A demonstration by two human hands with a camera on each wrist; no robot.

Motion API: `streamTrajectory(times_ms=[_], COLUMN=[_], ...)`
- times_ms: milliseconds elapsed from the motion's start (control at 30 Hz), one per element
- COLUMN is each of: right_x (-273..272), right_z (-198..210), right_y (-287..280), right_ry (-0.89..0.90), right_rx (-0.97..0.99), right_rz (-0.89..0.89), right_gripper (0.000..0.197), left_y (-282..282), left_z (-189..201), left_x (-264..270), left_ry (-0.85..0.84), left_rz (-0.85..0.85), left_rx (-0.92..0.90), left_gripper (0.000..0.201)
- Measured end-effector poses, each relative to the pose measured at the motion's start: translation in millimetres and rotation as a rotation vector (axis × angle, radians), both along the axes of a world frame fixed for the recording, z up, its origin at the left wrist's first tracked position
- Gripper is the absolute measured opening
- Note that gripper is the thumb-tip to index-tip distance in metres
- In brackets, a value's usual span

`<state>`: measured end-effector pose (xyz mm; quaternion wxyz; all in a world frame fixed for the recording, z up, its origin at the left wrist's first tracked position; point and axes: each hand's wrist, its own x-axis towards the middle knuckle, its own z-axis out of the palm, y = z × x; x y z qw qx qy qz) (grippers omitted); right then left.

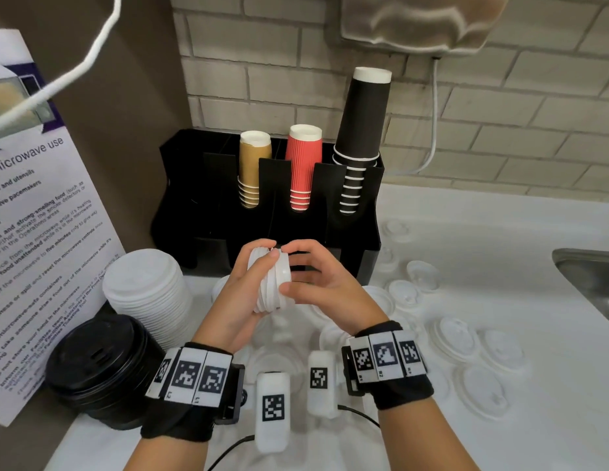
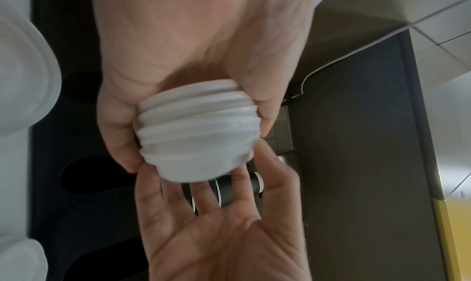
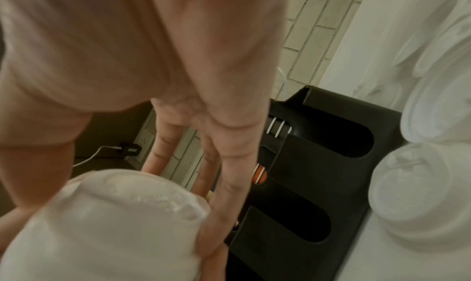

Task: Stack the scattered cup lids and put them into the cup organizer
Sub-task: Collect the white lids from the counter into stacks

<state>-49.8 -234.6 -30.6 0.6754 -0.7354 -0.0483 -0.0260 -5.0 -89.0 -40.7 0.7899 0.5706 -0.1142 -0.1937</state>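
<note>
A short stack of white cup lids (image 1: 272, 283) lies sideways in the air just in front of the black cup organizer (image 1: 180, 198). My left hand (image 1: 259, 283) grips the stack around its rims, thumb on one side and fingers on the other, as the left wrist view shows (image 2: 198, 132). My right hand (image 1: 286, 270) meets the stack's right end, with straight, spread fingers (image 2: 203, 200) touching the end lid. Several loose white lids (image 1: 456, 334) lie scattered on the white counter to the right. The organizer's lower front slots (image 3: 288, 223) look dark and empty.
Brown cups (image 1: 254, 164), red cups (image 1: 301, 164) and black cups (image 1: 361, 130) stand in the organizer's upper slots. A tall stack of larger white lids (image 1: 146, 294) and a stack of black lids (image 1: 102, 368) sit at the left. A steel sink (image 1: 592, 277) lies at the right.
</note>
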Motion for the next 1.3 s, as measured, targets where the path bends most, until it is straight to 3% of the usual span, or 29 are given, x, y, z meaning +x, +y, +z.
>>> streamTrajectory(times_ms=[167,300,400,533,733,867,1200,1300], right_x=[3,4,4,5,9,12,13,12], right_z=[1,0,-1,-2,-3,2,6,8], right_y=[6,11,13,13,12,11,10,10], right_ry=[-0.026,-0.040,-0.041,-0.051,-0.050,-0.074,-0.112,-0.114], right_rx=[-0.017,-0.043,-0.055,-0.097,-0.159,-0.239,-0.273,-0.298], right_rz=[-0.018,-0.023,-0.019,-0.010,0.011,0.032,0.092,0.106], right_gripper=[0.046,0.045,0.045,0.044,0.046,0.051,0.054,0.055], left_y=[4,8,11,19,19,17,14,14], left_z=[1,-1,-2,-2,-1,1,-1,-2], left_x=[3,4,5,9,10,10,6,4], left_ry=[0.001,0.021,0.073,0.159,0.163,0.204,0.226,0.218], left_rz=[0.010,0.000,-0.023,-0.076,-0.089,-0.115,-0.062,-0.100], left_rx=[0.004,0.006,-0.015,-0.030,0.072,0.045,0.004,-0.035], left_gripper=[0.045,0.028,0.033,0.019,0.028,0.038,0.036,0.052])
